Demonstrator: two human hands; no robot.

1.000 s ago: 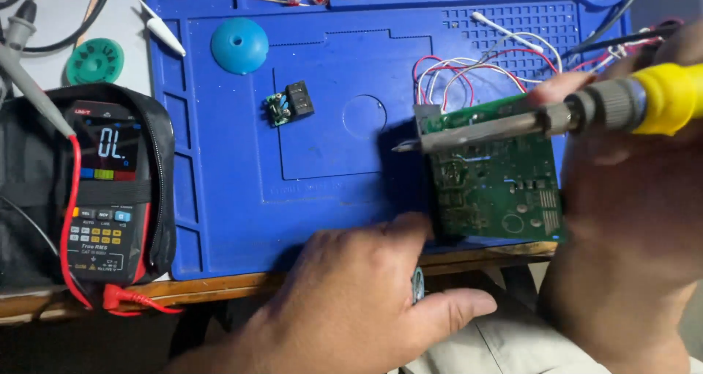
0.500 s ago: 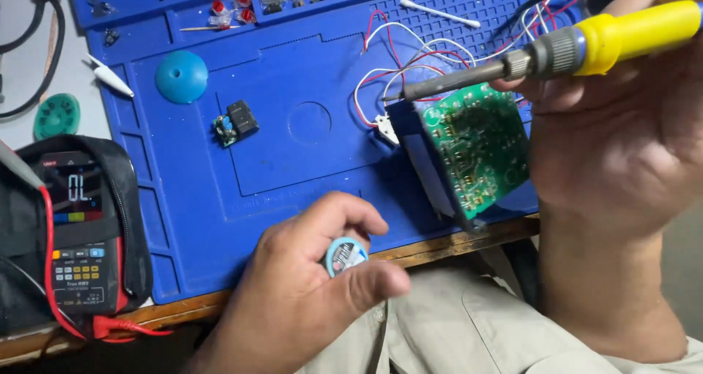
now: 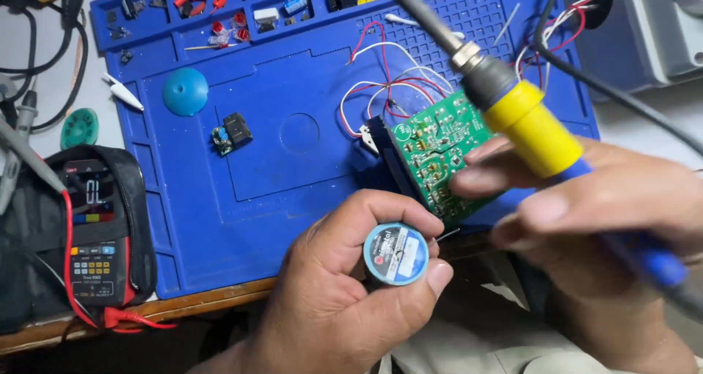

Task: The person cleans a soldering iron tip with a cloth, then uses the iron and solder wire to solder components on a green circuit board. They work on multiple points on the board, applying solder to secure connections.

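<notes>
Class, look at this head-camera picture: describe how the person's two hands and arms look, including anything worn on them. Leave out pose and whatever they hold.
Both the left hand and the right hand are bare: no gloves, and no rings or watch in view. No sleeve shows on either wrist or forearm as far as the picture reaches. The left thumbnail is short. The right hand is slightly blurred, so finer detail there cannot be told.

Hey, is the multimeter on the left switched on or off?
On: the multimeter screen is lit and shows large characters above a coloured bar.
</notes>
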